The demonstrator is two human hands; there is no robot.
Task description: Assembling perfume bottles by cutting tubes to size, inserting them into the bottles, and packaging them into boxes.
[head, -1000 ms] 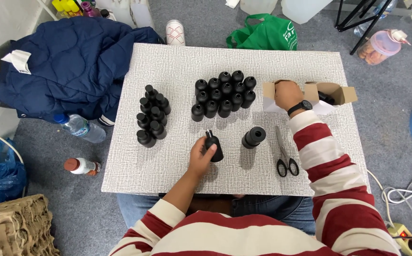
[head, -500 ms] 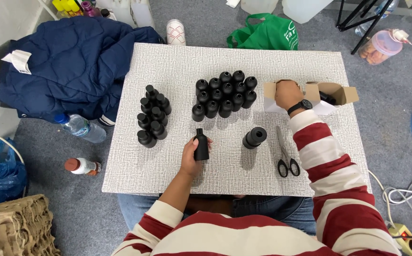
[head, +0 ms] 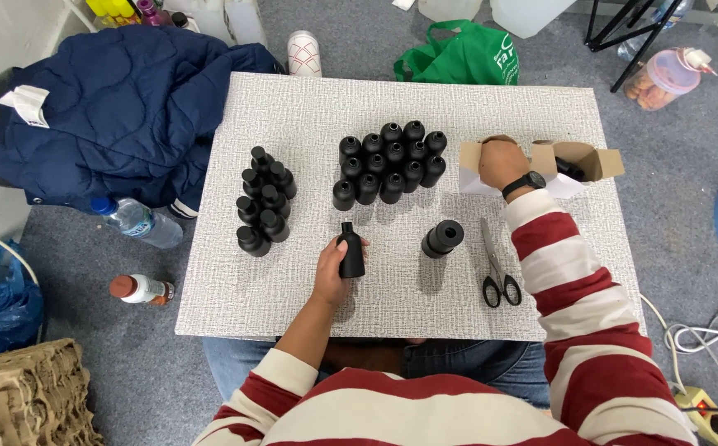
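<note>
Black bottle [head: 351,252] stands gripped in left hand [head: 331,268] fingers; keep it upright. Right hand [head: 501,162] reaches into the box [head: 594,162], fingers hidden.

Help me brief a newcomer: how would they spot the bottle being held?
On the grey textured table, look near the front edge, below the two clusters of black bottles. The lone black bottle stands upright in the left hand, apart from both clusters.

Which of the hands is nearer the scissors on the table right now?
Right, though not by much. The right hand is in the cardboard box, straight beyond the scissors on the table. The left hand holds a black bottle farther off to their left.
</note>
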